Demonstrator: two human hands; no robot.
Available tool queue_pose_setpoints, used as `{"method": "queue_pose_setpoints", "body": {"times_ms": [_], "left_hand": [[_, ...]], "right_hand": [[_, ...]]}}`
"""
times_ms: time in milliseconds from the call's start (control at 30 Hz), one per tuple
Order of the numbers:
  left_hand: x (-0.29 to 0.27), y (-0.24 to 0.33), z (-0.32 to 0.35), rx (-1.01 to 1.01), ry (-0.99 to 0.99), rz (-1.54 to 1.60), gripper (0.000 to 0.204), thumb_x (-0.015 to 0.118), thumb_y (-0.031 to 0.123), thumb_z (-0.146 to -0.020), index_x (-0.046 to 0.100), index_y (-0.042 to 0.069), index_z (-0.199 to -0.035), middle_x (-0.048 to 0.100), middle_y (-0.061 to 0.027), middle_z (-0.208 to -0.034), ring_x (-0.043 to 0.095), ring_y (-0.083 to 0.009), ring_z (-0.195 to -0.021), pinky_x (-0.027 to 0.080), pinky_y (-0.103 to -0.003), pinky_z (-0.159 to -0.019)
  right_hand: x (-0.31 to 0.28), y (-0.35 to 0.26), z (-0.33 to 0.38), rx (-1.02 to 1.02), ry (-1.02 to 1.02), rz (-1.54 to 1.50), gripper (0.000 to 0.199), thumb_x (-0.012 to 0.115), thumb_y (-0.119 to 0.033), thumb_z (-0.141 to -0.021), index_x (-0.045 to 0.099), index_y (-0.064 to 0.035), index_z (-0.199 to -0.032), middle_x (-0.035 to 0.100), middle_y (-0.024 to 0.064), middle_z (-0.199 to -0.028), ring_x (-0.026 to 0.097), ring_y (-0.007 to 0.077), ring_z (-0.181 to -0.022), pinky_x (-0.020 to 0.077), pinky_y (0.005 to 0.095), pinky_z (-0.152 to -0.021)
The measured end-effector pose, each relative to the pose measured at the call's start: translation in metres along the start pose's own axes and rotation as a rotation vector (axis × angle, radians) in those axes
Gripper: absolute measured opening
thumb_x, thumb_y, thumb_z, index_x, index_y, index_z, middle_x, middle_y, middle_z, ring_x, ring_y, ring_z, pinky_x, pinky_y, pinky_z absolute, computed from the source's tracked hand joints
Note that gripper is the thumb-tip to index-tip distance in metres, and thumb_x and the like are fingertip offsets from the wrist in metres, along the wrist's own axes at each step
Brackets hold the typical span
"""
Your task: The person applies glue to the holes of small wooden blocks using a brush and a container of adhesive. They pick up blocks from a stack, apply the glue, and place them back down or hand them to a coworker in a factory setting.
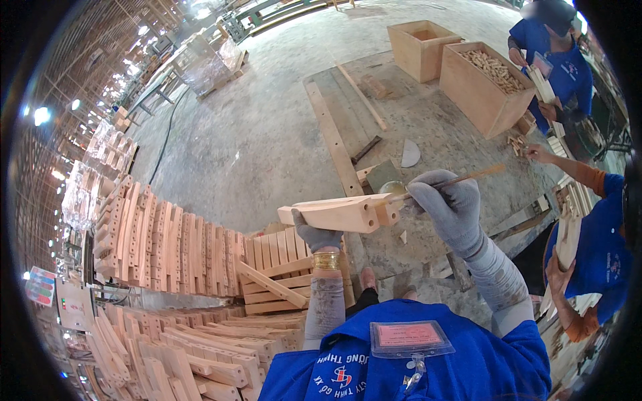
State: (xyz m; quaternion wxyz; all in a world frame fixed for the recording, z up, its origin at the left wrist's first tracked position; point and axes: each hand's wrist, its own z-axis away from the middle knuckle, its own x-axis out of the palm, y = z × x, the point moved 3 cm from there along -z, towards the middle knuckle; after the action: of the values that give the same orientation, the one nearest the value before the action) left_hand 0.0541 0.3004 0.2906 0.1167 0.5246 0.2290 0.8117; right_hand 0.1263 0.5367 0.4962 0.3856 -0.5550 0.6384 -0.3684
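My left hand [315, 234], in a grey glove, is wrapped round a pale wooden furniture part [338, 215] and holds it up over the workbench. The near end of that part has drilled round holes. In my gloved right hand [447, 208] a thin wooden stick [487, 172] is pinched, its back end pointing up to the right. The stick's front end is at or close to the holed end of the wood; I cannot tell whether they touch. Partly hidden behind the wood is a small round container [393, 188].
A hammer [366, 150] and a pale half-round piece [410, 154] lie on the worn bench [461, 157]. Beyond stand a wooden box of dowels [487, 87] and another wooden box [418, 50]. Stacked wooden parts [167, 244] fill the left. Two co-workers [592, 247] handle wood at right.
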Motion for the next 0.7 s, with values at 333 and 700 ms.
{"method": "queue_pose_setpoints", "body": {"times_ms": [333, 700], "left_hand": [[0.007, 0.004, 0.006, 0.024, 0.018, -0.042, 0.060, 0.039, 0.056, -0.088, 0.040, 0.008, -0.125, 0.050, -0.0158, -0.115, 0.054, -0.0327, -0.104, 0.050, -0.047, -0.083], [-0.002, 0.001, -0.002, 0.002, -0.038, -0.003, 0.058, 0.038, 0.055, -0.089, 0.042, 0.008, -0.123, 0.050, -0.0155, -0.117, 0.053, -0.0326, -0.105, 0.048, -0.048, -0.086]], "right_hand": [[-0.006, -0.001, -0.001, 0.213, 0.156, -0.176, 0.016, 0.059, -0.012, -0.087, 0.064, 0.0025, -0.088, 0.063, 0.0052, -0.068, 0.058, 0.0066, -0.058, 0.0458, 0.0186, -0.049], [-0.007, 0.001, 0.001, 0.182, 0.175, -0.262, 0.015, 0.056, -0.010, -0.089, 0.063, 0.0033, -0.090, 0.063, 0.0054, -0.074, 0.059, 0.0086, -0.062, 0.0485, 0.0196, -0.053]]}}
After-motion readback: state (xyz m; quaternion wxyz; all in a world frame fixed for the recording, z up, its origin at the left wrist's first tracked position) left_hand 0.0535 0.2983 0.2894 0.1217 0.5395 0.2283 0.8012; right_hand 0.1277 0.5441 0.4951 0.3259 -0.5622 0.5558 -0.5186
